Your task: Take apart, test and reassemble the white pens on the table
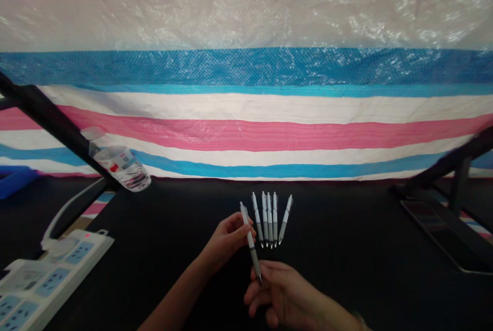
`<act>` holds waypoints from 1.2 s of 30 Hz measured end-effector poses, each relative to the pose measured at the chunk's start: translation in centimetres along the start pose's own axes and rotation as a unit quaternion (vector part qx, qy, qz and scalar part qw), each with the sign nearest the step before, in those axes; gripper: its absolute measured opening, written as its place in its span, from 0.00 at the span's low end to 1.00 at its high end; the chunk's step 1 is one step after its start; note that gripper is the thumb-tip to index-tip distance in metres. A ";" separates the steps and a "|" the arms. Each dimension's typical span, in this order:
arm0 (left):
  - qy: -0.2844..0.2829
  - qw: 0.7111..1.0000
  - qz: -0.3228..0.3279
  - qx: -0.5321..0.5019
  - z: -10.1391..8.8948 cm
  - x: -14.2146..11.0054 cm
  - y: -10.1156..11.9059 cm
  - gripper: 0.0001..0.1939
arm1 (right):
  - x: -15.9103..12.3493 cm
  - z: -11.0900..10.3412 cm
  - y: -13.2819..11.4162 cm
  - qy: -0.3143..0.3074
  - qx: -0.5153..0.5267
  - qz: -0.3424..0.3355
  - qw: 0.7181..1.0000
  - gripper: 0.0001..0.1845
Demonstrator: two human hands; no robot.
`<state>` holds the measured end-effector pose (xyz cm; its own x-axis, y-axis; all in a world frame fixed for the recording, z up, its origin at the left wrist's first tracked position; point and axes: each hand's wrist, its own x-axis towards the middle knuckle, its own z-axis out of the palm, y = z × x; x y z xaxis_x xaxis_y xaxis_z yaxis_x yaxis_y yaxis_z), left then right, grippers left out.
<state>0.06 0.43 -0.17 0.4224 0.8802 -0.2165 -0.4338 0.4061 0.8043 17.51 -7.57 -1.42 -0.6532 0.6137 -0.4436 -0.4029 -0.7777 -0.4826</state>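
Observation:
My left hand (230, 234) pinches a white-and-grey click pen (250, 241) by its upper barrel, between thumb and fingers. The pen slants with its clicker up and its metal tip down toward me. Around the grey grip near the tip, my right hand (283, 290) has its thumb and forefinger closed, and its other fingers are loosely curled. Just beyond my hands, several matching pens (269, 220) lie in a loose row on the black table (339, 228), tips toward me. The rightmost pen (285, 220) leans away from the others.
At left lie a white power strip (52, 282) with a plugged-in cable and a tilted water bottle (125, 167) near a black bar (54, 125). A dark phone (442, 236) rests at right. A striped plastic sheet (246, 69) hangs behind; a blue tray (15, 179) sits far left.

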 end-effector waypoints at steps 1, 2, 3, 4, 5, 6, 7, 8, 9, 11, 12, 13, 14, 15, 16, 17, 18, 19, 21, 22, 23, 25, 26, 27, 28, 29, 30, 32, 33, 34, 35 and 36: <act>-0.001 1.000 -0.001 0.001 0.0 0.0 0.0 0.16 | -0.1 0.1 -0.1 0.000 -0.004 -0.006 1.000 0.22; -0.002 1.000 -0.001 0.002 0.1 0.0 0.1 0.16 | -0.1 0.2 -0.2 -0.002 -0.004 -0.006 1.000 0.23; -0.002 1.000 0.000 0.001 0.1 0.0 0.1 0.16 | -0.2 0.2 -0.3 -0.004 -0.001 -0.002 1.000 0.24; -0.002 1.000 0.001 0.001 0.1 -0.1 0.1 0.16 | -0.2 0.3 -0.3 -0.007 0.000 0.004 1.000 0.25; 0.000 1.000 0.001 0.001 0.2 -0.1 0.1 0.16 | -0.2 0.3 -0.3 -0.008 0.001 0.008 1.000 0.26; 0.001 1.000 0.000 0.001 0.2 0.0 0.1 0.16 | -0.2 0.3 -0.3 -0.009 -0.001 0.009 1.000 0.25; 0.002 1.000 -0.001 0.002 0.1 0.0 0.1 0.16 | -0.2 0.2 -0.3 -0.009 -0.003 0.005 1.000 0.24; 0.004 1.000 0.000 0.003 0.1 0.0 0.1 0.16 | -0.2 0.2 -0.2 -0.011 -0.007 -0.002 1.000 0.23; 0.006 1.000 0.000 0.004 0.1 0.0 0.0 0.16 | -0.2 0.1 -0.1 -0.014 -0.009 -0.007 1.000 0.23; 0.013 1.000 0.001 0.006 0.1 0.0 0.0 0.16 | -0.1 -0.1 -0.1 -0.021 -0.010 -0.004 1.000 0.24; 0.016 1.000 0.001 0.006 0.1 0.0 0.0 0.17 | -0.1 -0.1 0.0 -0.023 -0.011 -0.001 1.000 0.24; 0.018 1.000 0.000 0.007 0.1 0.0 0.1 0.17 | -0.1 -0.1 0.0 -0.021 -0.014 0.002 1.000 0.25; 0.019 1.000 0.000 0.007 0.2 0.0 0.1 0.17 | -0.1 -0.1 0.0 -0.016 -0.017 0.002 1.000 0.24; 0.021 1.000 0.000 0.007 0.2 0.0 0.1 0.17 | -0.1 -0.1 0.0 -0.010 -0.020 -0.001 1.000 0.24; 0.022 1.000 0.001 0.006 0.3 0.0 0.1 0.17 | -0.2 -0.1 0.0 -0.005 -0.024 -0.002 1.000 0.25; 0.024 1.000 0.002 0.004 0.3 -0.1 0.1 0.17 | -0.2 0.0 0.0 -0.001 -0.026 -0.004 1.000 0.25; 0.027 1.000 0.003 0.002 0.4 0.0 0.1 0.17 | -0.2 0.1 0.0 0.000 -0.029 -0.004 1.000 0.26; 0.032 0.999 0.005 -0.002 0.4 0.0 0.1 0.17 | -0.3 0.1 0.0 -0.002 -0.033 -0.004 0.999 0.26; 0.050 0.999 0.014 -0.013 0.3 0.1 0.2 0.18 | -0.3 0.1 0.1 -0.014 -0.045 -0.003 0.999 0.26; 0.063 0.998 0.021 -0.018 0.2 0.2 0.2 0.18 | -0.3 0.1 0.1 -0.020 -0.053 -0.002 0.998 0.25; 0.076 0.996 0.031 -0.024 0.0 0.3 0.3 0.19 | -0.3 0.1 0.2 -0.027 -0.060 0.001 0.998 0.24; 0.101 0.993 0.052 -0.032 -0.5 0.5 0.6 0.20 | -0.3 0.1 0.4 -0.038 -0.068 0.003 0.997 0.23; 0.112 0.991 0.061 -0.036 -0.8 0.5 0.7 0.20 | -0.3 0.0 0.4 -0.041 -0.070 0.002 0.997 0.23; 0.123 0.989 0.070 -0.039 -1.0 0.6 0.9 0.20 | -0.3 0.0 0.5 -0.043 -0.071 0.001 0.997 0.23; 0.132 0.987 0.077 -0.042 -1.3 0.7 1.1 0.19 | -0.3 0.0 0.6 -0.045 -0.072 0.000 0.996 0.22; 0.139 0.986 0.082 -0.043 -1.6 0.7 1.2 0.19 | -0.3 0.0 0.6 -0.046 -0.074 -0.002 0.996 0.22; 0.145 0.985 0.086 -0.044 -1.8 0.7 1.3 0.19 | -0.3 0.1 0.6 -0.046 -0.076 -0.002 0.996 0.22; 0.152 0.983 0.088 -0.045 -2.0 0.8 1.5 0.19 | -0.3 0.1 0.6 -0.046 -0.077 -0.003 0.996 0.22; 0.153 0.983 0.088 -0.046 -2.1 0.8 1.5 0.19 | -0.3 0.1 0.6 -0.046 -0.078 -0.004 0.996 0.22; 0.153 0.983 0.087 -0.046 -2.1 0.8 1.6 0.19 | -0.3 0.1 0.6 -0.047 -0.077 -0.005 0.996 0.22; 0.152 0.984 0.085 -0.045 -2.1 0.8 1.6 0.19 | -0.4 0.1 0.6 -0.048 -0.077 -0.006 0.996 0.22; 0.150 0.984 0.083 -0.044 -2.0 0.8 1.6 0.19 | -0.4 0.1 0.6 -0.049 -0.077 -0.006 0.996 0.22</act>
<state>-1.91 2.26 -0.20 0.0919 0.9636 -0.2510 -0.5497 0.2592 0.7941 17.44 -8.26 -1.46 -0.7122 0.5999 -0.3645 -0.3128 -0.7361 -0.6003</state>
